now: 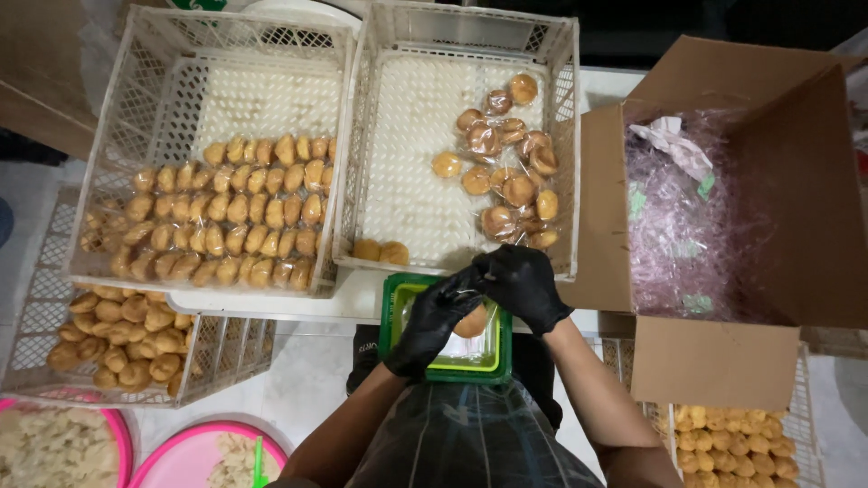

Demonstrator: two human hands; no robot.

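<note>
Two black-gloved hands, left hand (432, 323) and right hand (524, 285), pinch together on a golden pastry (472, 322) over a green tray (445, 363), lower centre. White crates (362, 181) above on pale tiled floor (307, 380); cardboard box (714, 361) right; pink basins (181, 456) lower left.

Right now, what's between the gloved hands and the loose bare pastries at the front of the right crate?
In the head view, only the crate's front wall separates the hands from the two bare pastries.
</note>
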